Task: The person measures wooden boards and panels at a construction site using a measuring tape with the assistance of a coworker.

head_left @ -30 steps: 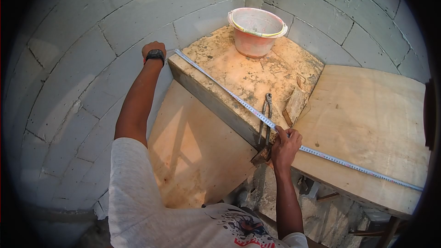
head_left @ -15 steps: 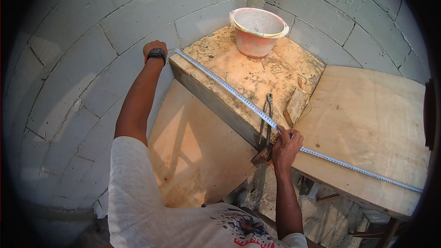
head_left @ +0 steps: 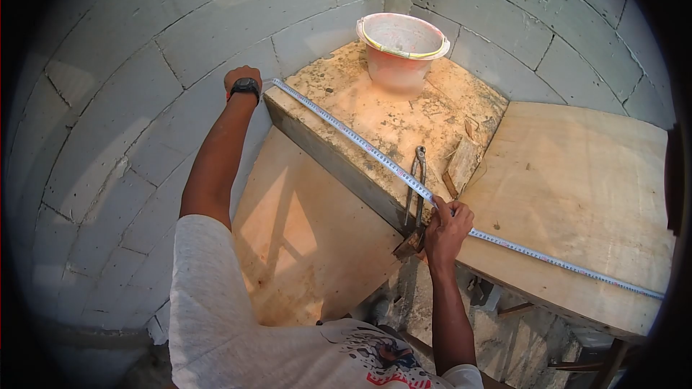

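Behind R hand, tape pt-hidden

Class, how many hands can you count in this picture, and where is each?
2: the left hand beside the block wall, the right hand on the measuring tape.

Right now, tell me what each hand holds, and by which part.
Right hand: the tape, held partway along its length. Left hand: fingertips hidden; whether it holds anything cannot be told.
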Demonstrator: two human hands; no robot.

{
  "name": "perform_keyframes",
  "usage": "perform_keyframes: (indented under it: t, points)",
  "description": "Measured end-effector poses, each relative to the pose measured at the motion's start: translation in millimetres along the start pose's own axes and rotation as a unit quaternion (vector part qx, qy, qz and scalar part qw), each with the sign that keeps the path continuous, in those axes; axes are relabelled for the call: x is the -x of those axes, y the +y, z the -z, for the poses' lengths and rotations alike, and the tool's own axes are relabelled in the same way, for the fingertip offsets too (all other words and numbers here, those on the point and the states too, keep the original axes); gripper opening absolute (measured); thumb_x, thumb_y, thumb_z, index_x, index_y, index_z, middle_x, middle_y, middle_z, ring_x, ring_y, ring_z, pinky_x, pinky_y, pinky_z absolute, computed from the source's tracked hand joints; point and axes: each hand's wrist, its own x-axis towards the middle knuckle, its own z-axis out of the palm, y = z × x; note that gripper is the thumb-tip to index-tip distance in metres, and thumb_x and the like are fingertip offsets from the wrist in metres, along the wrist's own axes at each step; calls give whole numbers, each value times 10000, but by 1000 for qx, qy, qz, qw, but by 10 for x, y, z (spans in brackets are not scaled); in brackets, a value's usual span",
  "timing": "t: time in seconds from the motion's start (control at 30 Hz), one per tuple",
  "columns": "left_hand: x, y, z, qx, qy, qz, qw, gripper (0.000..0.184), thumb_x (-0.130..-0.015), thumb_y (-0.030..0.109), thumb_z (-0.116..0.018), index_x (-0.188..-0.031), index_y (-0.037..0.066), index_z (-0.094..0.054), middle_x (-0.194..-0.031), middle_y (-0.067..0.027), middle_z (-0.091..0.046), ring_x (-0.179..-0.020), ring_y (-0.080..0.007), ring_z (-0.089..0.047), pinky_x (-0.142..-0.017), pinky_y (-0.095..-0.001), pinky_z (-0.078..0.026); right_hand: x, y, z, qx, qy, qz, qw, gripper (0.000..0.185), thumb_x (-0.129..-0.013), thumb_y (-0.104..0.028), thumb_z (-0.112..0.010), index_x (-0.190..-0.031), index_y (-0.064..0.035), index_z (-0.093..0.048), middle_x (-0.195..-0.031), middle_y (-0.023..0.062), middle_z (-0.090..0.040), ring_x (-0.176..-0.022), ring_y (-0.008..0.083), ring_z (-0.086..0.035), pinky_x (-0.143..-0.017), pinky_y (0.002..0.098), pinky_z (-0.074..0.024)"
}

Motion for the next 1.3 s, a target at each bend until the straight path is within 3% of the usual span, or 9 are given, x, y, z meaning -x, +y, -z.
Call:
perform_keyframes:
  t: [1.03, 1.13, 1.3]
  points:
    - [127, -82, -12, 13, 15, 3, 1000, 304, -995, 197, -469, -1166, 142, -715, -1192, -76, -701, -1094, -241, -681, -870, -371, -563, -5, -12, 7, 5, -2, -1, 1000, 259, -852, -41, -665, -1078, -143, -740, -966, 114, -518, -972, 314, -497, -849, 443, -401]
    - [153, -77, -8, 29, 26, -9, 999, 281, -959, 207, -512, -1107, 118, -733, -1144, -118, -712, -1050, -274, -696, -860, -389, -561, -8, 12, -5, 7, 13, 16, 1000, 279, -834, -26, -665, -1076, -147, -732, -924, 104, -519, -925, 299, -498, -824, 425, -396]
    - [212, -74, 44, 5, 3, -4, 1000, 298, -989, 198, -477, -1153, 140, -718, -1172, -87, -708, -1081, -241, -688, -872, -370, -561, -23, -9, -5, 10, 19, 18, 1000, 277, -834, -22, -666, -1074, -143, -732, -928, 102, -521, -924, 301, -502, -818, 427, -401]
